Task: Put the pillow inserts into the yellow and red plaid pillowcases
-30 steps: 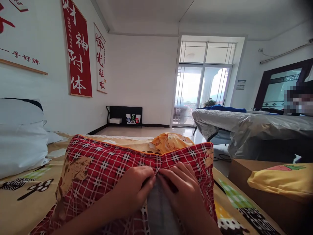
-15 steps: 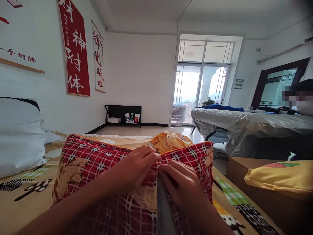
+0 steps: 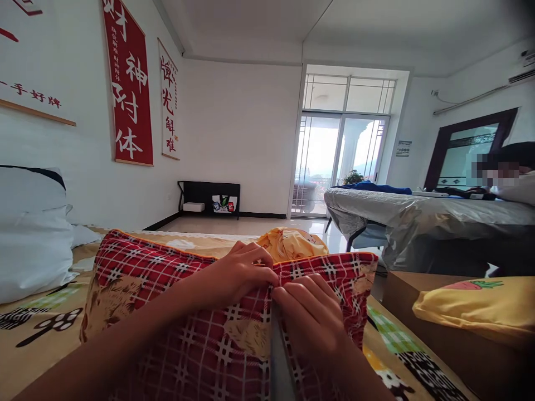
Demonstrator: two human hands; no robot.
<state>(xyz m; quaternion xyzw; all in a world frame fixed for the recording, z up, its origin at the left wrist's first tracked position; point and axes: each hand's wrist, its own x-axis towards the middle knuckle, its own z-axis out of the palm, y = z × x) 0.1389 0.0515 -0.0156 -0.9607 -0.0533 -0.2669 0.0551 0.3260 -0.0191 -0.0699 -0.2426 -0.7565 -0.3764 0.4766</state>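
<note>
A red plaid cushion cover [image 3: 188, 334] with tan patches and orange piping stands in front of me on the bed. A slit runs down its middle, and a grey inner surface [image 3: 281, 356] shows through it. At the top of the slit, my left hand [image 3: 240, 275] is closed on the left edge, its thumb and fingers pinched together. Close beside it, my right hand [image 3: 311, 306] grips the right edge with bent fingers. Both hands' fingertips nearly meet. Whether a zipper pull lies between them is hidden.
A crumpled yellow cloth [image 3: 292, 243] lies behind the cover on the patterned bedsheet [image 3: 45, 328]. White pillows or bags [image 3: 33, 239] stand at left. At right is a cardboard box [image 3: 434, 328] with a yellow cloth bundle [image 3: 480, 306]. Beyond, a person sits at a plastic-covered table [image 3: 418, 214].
The cover has spread a little wider, its right corner shifting right and its left side moving left. Both hands keep their grip at the slit's top. The view has turned slightly.
</note>
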